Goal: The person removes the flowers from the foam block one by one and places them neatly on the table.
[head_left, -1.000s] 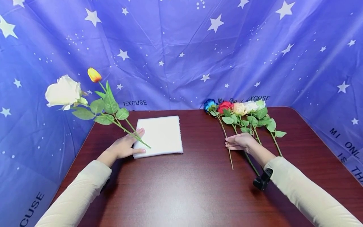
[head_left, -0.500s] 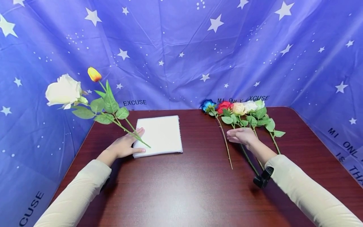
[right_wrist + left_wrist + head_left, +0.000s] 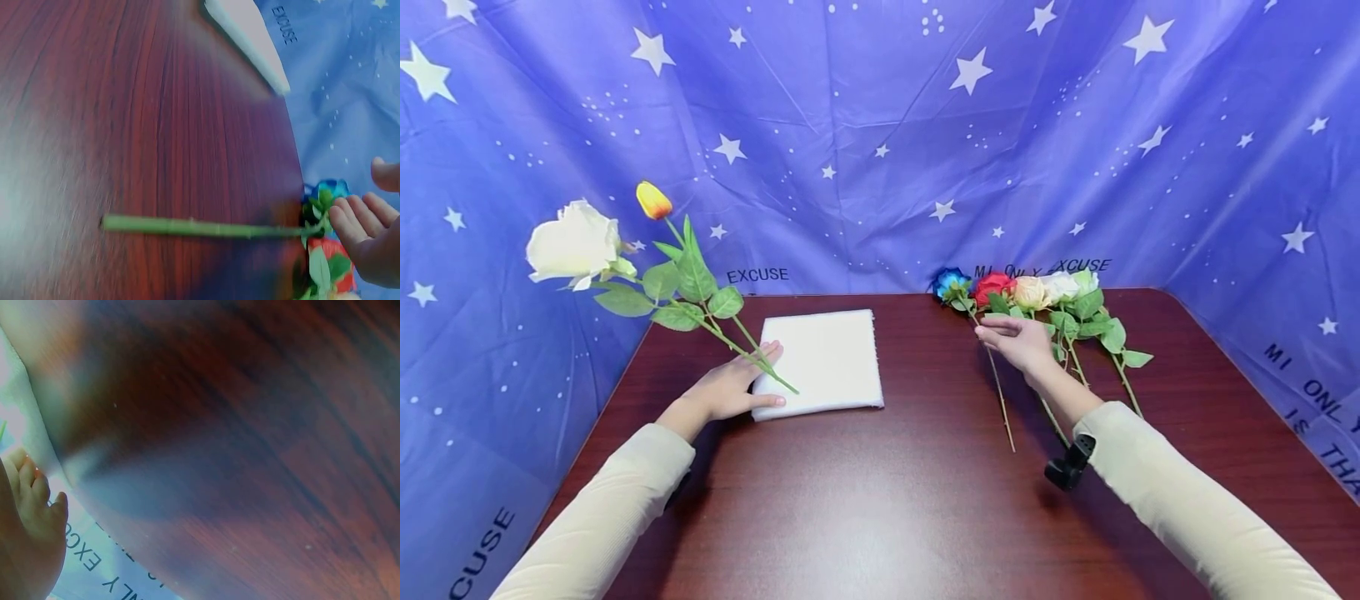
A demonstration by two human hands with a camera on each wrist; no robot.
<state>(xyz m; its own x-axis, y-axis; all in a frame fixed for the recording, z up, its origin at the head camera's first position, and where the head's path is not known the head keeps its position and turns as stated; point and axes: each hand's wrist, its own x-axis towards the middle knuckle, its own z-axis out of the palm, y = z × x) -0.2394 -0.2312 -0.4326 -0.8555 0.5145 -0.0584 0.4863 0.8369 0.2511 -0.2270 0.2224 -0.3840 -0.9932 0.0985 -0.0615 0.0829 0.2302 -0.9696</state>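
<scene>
My left hand (image 3: pixel 722 390) rests on the left side of a white foam block (image 3: pixel 831 358), thumb and fingers spread. A large white rose (image 3: pixel 574 243) and a yellow-orange tulip (image 3: pixel 653 201) stand in the block, leaning left over that hand. My right hand (image 3: pixel 1021 343) is at the upper stem of a blue rose (image 3: pixel 952 285), its fingers fairly straight. In the right wrist view the thumb (image 3: pixel 387 175) is apart from the fingers, and the fingertips are close by the stem (image 3: pixel 187 226); whether they touch it I cannot tell.
Right of the blue rose lie a red rose (image 3: pixel 994 288), a peach rose (image 3: pixel 1032 292) and a white rose (image 3: pixel 1062 287), with a pale greenish one (image 3: pixel 1086 282) beside them. They lie on a dark red wooden table (image 3: pixel 850 500). A starry blue curtain (image 3: pixel 880 100) hangs around it.
My right hand has moved away from the middle of the blue rose's stem, up toward its flower head. The blue rose has shifted slightly left. My left hand stays on the block.
</scene>
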